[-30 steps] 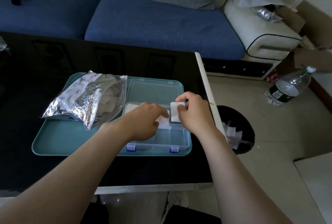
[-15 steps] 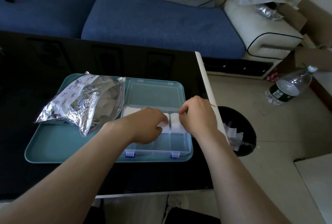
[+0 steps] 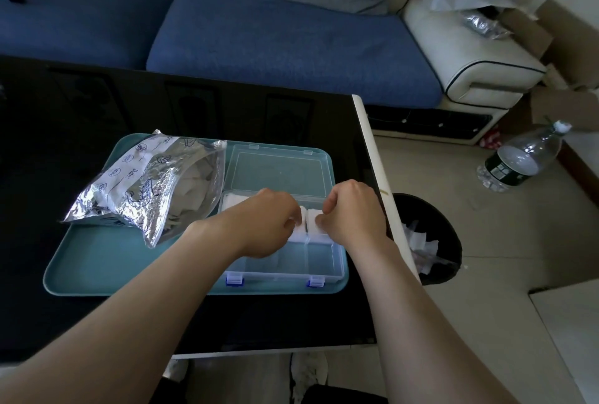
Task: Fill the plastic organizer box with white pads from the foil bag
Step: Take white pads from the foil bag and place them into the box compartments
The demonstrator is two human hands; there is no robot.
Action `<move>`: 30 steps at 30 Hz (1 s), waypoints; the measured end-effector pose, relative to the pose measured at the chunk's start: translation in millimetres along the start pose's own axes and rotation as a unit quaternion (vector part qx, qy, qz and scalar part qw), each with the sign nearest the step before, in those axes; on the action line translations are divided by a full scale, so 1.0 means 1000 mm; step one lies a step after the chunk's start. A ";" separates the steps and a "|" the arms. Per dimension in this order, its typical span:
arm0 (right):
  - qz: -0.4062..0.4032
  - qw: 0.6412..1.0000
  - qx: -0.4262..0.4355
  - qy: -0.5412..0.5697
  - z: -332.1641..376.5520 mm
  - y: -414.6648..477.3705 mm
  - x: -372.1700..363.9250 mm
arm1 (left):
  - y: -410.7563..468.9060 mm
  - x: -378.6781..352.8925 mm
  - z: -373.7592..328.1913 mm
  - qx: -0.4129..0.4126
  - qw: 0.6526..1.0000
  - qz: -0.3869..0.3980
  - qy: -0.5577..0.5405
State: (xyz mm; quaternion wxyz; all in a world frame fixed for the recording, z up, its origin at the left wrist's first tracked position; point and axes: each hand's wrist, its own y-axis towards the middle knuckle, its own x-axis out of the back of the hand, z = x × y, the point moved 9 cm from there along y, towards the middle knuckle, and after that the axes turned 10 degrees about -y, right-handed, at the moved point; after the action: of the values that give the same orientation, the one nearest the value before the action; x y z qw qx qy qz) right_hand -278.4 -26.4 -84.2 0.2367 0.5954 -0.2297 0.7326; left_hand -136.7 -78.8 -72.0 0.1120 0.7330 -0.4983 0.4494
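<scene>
a: biggest first?
b: blue sofa (image 3: 291, 46) across the back. black table (image 3: 97, 105) in front of it, white edge on the r.
a: on the table?
b: teal tray (image 3: 97, 267). crumpled foil bag (image 3: 146, 189) lies on its l half, pale contents showing thru the clear side. organizer box (image 3: 291, 264) on the r half, lid (image 3: 278, 173) folded back flat, blue latches twd the person.
a: off the table?
b: black bin (image 3: 431, 209) on the floor just beside the table's r edge, paper scraps inside. plastic bottle (image 3: 522, 160) farther r, tilted.
a: hands?
b: both over the box's back row, close together. left hand (image 3: 265, 225): fingers curled, tips on a pad; gripping or just pressing, can't tell. right hand (image 3: 353, 212): fingers curled, tips pinching the top edge of the pad next to it.
a: pads?
b: white pads (image 3: 312, 218) in the back row: one at the l end, two side by side under the fingertips.
</scene>
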 end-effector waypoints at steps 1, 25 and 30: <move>0.002 1.000 0.001 -0.002 0.001 0.000 0.000 | -0.001 0.004 -0.002 -0.005 1.000 -0.016 -0.002; 0.009 0.955 0.214 0.205 0.151 -0.037 0.025 | -0.077 0.100 0.118 0.294 0.912 -0.287 -0.020; 0.050 0.945 0.190 0.260 0.174 -0.033 0.011 | -0.078 0.103 0.119 0.296 0.916 -0.272 -0.004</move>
State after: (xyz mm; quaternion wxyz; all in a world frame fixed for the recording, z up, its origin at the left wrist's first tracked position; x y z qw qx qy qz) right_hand -127.1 -107.5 -39.8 0.1338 0.4057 -0.0467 0.9029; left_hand 3.8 -179.1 -38.1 0.0062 0.8416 -0.1244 0.5255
